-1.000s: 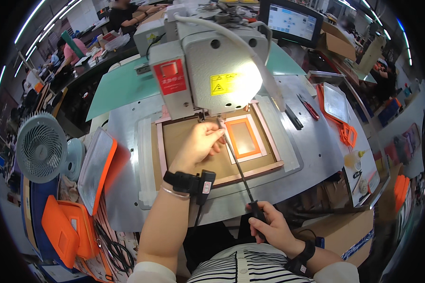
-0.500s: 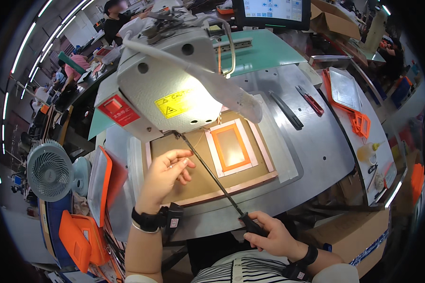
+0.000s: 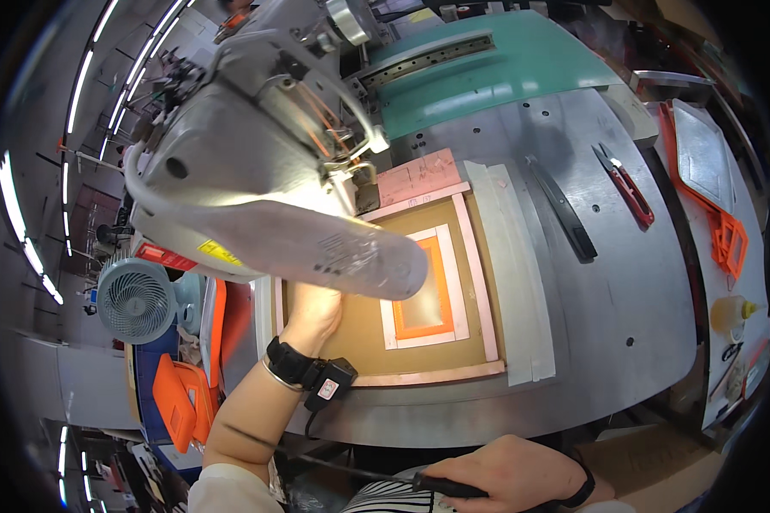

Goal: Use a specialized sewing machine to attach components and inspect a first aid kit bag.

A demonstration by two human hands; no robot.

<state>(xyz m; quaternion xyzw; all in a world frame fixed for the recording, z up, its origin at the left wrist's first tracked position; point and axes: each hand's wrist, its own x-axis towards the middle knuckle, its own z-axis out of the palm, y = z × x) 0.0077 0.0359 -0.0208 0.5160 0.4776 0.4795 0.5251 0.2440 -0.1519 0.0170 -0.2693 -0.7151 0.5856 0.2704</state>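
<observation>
My left hand (image 3: 315, 316) reaches under the grey machine head (image 3: 222, 154), its fingers hidden behind the light's translucent housing (image 3: 334, 252); it rests over or beside the brown board (image 3: 351, 342) framed by pink strips (image 3: 479, 291). Right of that hand lies an orange frame (image 3: 441, 325) around a pale panel, bordered by white strips. My right hand (image 3: 513, 474) grips the black handle (image 3: 449, 487) of a long, thin metal-shafted screwdriver, now held low at the table's front edge, its shaft crossing my left forearm.
A black knife-like tool (image 3: 565, 214) and red snips (image 3: 624, 188) lie on the steel table (image 3: 624, 299). At right are a bottle (image 3: 731, 316) and orange pieces (image 3: 727, 244); at left a fan (image 3: 133, 303) and orange cases (image 3: 175, 402). A green sheet (image 3: 522, 60) lies behind.
The view has swung closer over the table and machine. My right hand has drawn the screwdriver down and back from under the machine head. My left hand's fingers have gone out of sight behind the housing.
</observation>
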